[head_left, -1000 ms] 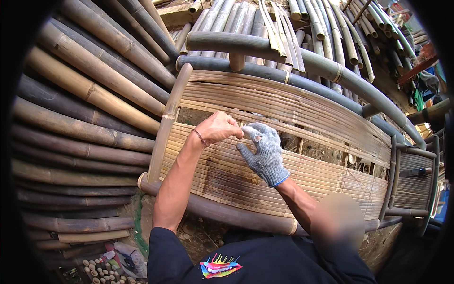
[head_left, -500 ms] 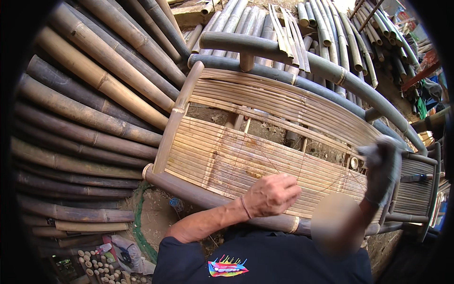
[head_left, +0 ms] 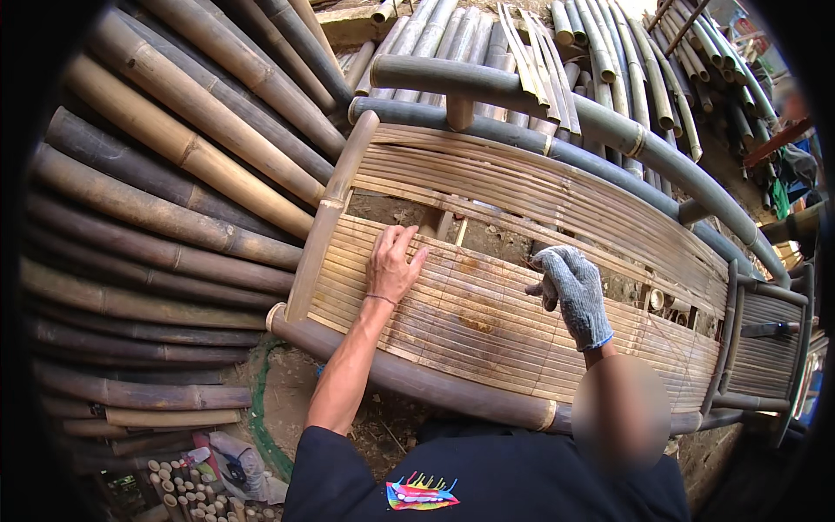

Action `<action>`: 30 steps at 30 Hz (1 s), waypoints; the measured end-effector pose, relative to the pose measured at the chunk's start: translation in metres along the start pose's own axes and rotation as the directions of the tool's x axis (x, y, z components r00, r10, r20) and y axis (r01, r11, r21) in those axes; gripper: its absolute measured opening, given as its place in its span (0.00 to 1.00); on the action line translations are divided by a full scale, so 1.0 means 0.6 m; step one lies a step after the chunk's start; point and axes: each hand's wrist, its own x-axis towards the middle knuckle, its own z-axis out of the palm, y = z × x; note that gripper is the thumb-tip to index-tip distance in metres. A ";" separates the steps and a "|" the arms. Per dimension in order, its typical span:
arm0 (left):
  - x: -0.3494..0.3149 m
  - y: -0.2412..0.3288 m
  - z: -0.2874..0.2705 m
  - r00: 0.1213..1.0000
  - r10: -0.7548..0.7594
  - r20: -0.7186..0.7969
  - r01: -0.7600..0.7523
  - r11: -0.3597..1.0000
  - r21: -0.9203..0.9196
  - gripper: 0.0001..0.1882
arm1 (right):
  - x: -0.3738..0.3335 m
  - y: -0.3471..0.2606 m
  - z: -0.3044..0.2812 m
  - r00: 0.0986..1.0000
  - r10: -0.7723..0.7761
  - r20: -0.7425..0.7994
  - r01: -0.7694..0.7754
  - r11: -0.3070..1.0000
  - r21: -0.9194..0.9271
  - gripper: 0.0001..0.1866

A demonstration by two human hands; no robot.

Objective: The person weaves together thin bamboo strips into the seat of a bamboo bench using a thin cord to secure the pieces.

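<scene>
A bamboo bench seat (head_left: 487, 348) of narrow split slats lies in front of me. My bare left hand (head_left: 396, 268) rests on its left part, fingers bent toward the far slat edge and thumb apart. My right hand (head_left: 570, 291), in a grey knitted glove (head_left: 578, 304), hovers over the slats near the middle, its fingers curled in a pinch. Something thin and dark shows at the gloved fingertips, too fine to make out. A thin cord (head_left: 670, 335) crosses the slats right of the glove. Between the seat slats and the bench's slatted back (head_left: 522, 178) runs an open gap.
Thick bamboo poles (head_left: 174, 235) are stacked along the left, and more poles (head_left: 626, 78) lie behind the bench. Loose bamboo strips (head_left: 539, 70) lean over its top rail. Another slatted bamboo piece (head_left: 765, 348) stands at the right. Short bamboo pieces (head_left: 187, 487) sit at lower left.
My left hand has moved left and away from me, from a closed fist to spread on the slats. The gloved right hand has swung left from the seat's right end toward its middle.
</scene>
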 end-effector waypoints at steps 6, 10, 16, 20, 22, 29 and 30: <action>0.016 0.002 0.010 0.989 -0.090 0.118 0.059 0.968 0.246 0.08 | 0.003 0.044 0.007 0.985 -0.164 0.055 0.144 0.597 -0.789 0.15; 0.023 -0.014 0.008 0.942 -0.218 0.256 0.220 0.975 0.018 0.13 | 0.018 0.059 0.057 0.965 -0.258 0.035 0.175 0.543 -0.821 0.16; 0.106 0.024 -0.038 0.919 -0.093 0.382 0.366 0.560 -0.743 0.27 | 0.070 0.040 0.156 0.973 -0.196 0.122 0.182 0.326 -0.928 0.19; 0.103 0.009 0.017 0.820 0.110 0.562 -0.017 0.986 -0.168 0.21 | 0.102 0.079 0.172 0.976 -0.180 0.122 0.173 0.303 -0.937 0.20; 0.105 0.008 0.030 0.712 0.035 0.702 -0.074 0.997 0.025 0.23 | 0.107 0.072 0.148 0.966 0.112 0.232 0.120 0.602 -0.789 0.20; 0.111 0.001 0.037 0.646 0.040 0.763 0.020 0.997 -0.068 0.22 | 0.095 -0.059 0.083 0.893 0.157 0.422 0.099 0.846 -0.524 0.17; 0.113 0.003 0.035 0.647 0.040 0.761 0.018 0.998 -0.068 0.22 | 0.105 -0.067 0.078 0.915 -0.083 0.394 0.320 0.743 -0.588 0.15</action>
